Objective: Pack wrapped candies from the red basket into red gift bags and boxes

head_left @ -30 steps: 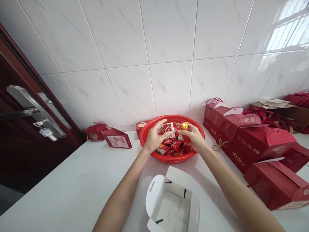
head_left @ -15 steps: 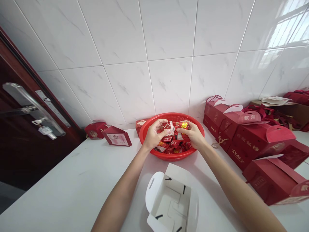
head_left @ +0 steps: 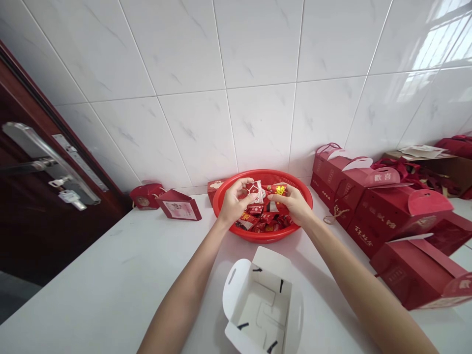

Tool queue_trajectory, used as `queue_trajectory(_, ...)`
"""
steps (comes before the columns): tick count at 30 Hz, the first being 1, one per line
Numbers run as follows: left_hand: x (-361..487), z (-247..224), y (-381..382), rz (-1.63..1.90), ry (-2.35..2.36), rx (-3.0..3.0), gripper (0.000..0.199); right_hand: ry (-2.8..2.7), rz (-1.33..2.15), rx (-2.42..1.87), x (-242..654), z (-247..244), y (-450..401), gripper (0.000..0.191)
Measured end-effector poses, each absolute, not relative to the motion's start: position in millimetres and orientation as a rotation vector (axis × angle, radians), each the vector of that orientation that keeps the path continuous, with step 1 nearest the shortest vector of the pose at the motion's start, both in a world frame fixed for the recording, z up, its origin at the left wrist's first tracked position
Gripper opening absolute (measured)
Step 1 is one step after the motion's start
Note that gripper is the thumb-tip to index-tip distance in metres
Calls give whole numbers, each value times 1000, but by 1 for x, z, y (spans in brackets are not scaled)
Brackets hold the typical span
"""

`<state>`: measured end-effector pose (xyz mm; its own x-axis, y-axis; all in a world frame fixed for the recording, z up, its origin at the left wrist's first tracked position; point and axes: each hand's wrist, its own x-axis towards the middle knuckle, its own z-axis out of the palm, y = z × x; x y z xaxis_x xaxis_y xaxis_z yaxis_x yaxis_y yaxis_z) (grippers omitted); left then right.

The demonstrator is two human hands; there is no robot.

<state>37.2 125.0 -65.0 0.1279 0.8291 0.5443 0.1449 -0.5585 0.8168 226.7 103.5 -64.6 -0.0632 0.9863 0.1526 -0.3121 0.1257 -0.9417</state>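
Note:
Over the red plastic basket [head_left: 258,239], both my hands are raised with wrapped snacks in them. My left hand [head_left: 236,200] is closed on a red-and-white snack packet [head_left: 255,191], held by its edge. Between the thumb and fingers of my right hand [head_left: 295,202] is a red snack packet with gold lettering [head_left: 280,191]. More red wrapped candies [head_left: 263,223] lie in the basket below. Nearer to me stands an open white-lined gift box [head_left: 263,314], its flaps spread and nothing inside but black ribbon ends at the walls.
Several red gift boxes [head_left: 391,221] line the right side. On the left are a small red box [head_left: 147,196] and a red framed card box [head_left: 180,205]. A tiled wall [head_left: 258,118] stands behind; a door with keys [head_left: 72,196] is at left.
Both hands stay over the basket with the same packets. The left packet is tilted slightly differently, and the view has shifted a little.

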Motion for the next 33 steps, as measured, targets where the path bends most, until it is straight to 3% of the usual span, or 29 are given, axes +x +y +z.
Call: queue_trajectory(33,38,-64,124,1372,919,1656,42,-1105,1342,-860,225,-67,105,42)
